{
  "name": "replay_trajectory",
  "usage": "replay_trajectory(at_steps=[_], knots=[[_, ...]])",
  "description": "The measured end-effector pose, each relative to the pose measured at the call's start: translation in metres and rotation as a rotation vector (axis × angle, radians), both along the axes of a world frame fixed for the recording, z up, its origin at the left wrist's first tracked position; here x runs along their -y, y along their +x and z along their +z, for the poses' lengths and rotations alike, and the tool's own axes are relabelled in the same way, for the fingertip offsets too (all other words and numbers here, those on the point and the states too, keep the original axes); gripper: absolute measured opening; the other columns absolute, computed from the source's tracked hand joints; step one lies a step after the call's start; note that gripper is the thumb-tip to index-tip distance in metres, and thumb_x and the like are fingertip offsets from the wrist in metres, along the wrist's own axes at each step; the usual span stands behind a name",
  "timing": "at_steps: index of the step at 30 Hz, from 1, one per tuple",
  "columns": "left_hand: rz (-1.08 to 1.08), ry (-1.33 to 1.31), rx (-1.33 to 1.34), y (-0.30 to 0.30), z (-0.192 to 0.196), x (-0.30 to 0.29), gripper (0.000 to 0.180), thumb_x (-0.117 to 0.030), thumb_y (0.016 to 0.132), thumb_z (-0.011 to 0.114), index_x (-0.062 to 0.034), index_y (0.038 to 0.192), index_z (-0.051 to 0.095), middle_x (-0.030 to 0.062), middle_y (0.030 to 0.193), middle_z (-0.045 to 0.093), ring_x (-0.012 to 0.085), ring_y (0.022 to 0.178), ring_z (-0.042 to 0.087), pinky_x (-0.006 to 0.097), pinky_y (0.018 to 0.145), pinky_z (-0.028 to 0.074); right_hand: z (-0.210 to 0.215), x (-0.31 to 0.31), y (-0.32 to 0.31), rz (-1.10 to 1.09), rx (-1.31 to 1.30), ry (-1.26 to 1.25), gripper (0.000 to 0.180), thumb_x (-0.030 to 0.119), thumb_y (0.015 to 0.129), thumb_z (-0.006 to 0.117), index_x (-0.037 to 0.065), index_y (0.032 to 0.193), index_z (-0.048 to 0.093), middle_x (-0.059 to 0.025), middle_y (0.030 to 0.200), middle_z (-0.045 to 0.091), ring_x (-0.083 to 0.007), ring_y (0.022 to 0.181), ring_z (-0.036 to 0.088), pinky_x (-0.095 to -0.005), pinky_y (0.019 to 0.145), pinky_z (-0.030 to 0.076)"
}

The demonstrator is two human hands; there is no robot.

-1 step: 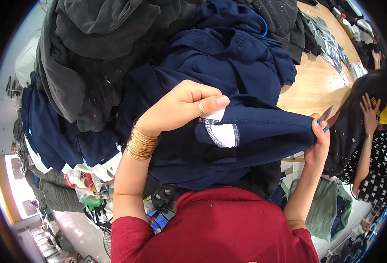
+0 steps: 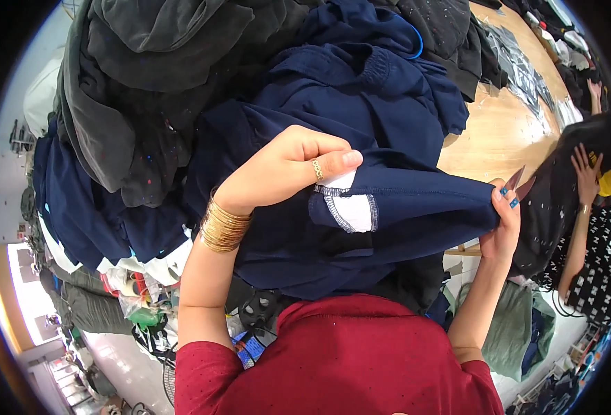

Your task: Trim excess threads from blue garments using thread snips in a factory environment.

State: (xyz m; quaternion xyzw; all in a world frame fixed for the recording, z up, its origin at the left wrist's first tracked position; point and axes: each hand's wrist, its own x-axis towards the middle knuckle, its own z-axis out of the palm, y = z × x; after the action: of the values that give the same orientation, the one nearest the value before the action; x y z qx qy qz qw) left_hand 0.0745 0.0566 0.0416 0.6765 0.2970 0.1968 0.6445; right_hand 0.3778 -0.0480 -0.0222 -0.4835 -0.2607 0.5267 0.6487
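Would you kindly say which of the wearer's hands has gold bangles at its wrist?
The left hand, at the white patch on the navy garment: gold bangles circle its wrist, while the right hand shows none.

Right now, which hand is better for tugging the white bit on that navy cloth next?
Probably the left hand: its grip is right beside the white bit. The right hand holds the navy cloth farther away.

Glossy packets (image 2: 516,61) lie on a wooden table (image 2: 477,153).
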Motion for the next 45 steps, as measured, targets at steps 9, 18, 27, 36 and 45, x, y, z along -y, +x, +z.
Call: replay_trajectory(at_steps=[9,18,27,36,45], knots=[[0.455,0.199,0.137,-0.019,0.008,-0.004,0.016,-0.021,0.085,0.061,-0.0045,0.083,0.059,-0.0054,0.073,0.051,0.0036,0.067,0.047,0.02,0.062,0.037,0.011,0.002,-0.007,0.153,0.205,-0.101,0.024,0.004,0.066,0.072,0.0,0.085,0.057,-0.0022,0.078,0.056,-0.0095,0.07,0.053,-0.0208,0.063,0.043],[0.873,0.169,0.185,-0.063,-0.017,-0.027,0.024,-0.018,0.089,0.056,0.002,0.102,0.061,-0.0036,0.09,0.058,0.0054,0.086,0.05,0.02,0.081,0.036,0.023,-0.024,-0.022,0.546,0.193,-0.243,0.022,0.022,0.075,0.073,0.005,0.079,0.059,0.0075,0.063,0.046,-0.0009,0.052,0.038,-0.0189,0.047,0.026],[0.644,0.056,0.13,-0.066,-0.003,-0.007,0.016,-0.019,0.088,0.057,-0.0035,0.082,0.056,-0.0098,0.069,0.044,-0.0004,0.063,0.038,0.017,0.06,0.029,0.04,-0.042,-0.056,0.533,0.491,-0.1,0.028,0.026,0.077,0.07,0.008,0.064,0.055,0.0095,0.058,0.039,-0.0016,0.057,0.033,-0.0216,0.051,0.025],[0.57,0.942,-0.408,-0.023,0.01,0.006,0.024,-0.007,0.074,0.065,-0.0037,0.097,0.063,0.0085,0.101,0.06,0.0224,0.093,0.056,0.031,0.087,0.041,0.059,-0.044,-0.071,0.577,0.422,-0.121,0.027,0.027,0.078,0.07,0.005,0.068,0.059,0.0091,0.058,0.041,-0.0007,0.057,0.035,-0.0204,0.051,0.027],[0.213,0.02,-0.059,0.026,-0.022,0.028,0.019,-0.018,0.085,0.063,0.0006,0.086,0.062,-0.0065,0.069,0.053,0.0,0.069,0.044,0.019,0.06,0.038,0.033,-0.046,-0.094,0.005,0.947,0.363,0.014,0.004,0.074,0.069,0.002,0.086,0.062,-0.0059,0.078,0.061,-0.0157,0.066,0.058,-0.024,0.063,0.045]])
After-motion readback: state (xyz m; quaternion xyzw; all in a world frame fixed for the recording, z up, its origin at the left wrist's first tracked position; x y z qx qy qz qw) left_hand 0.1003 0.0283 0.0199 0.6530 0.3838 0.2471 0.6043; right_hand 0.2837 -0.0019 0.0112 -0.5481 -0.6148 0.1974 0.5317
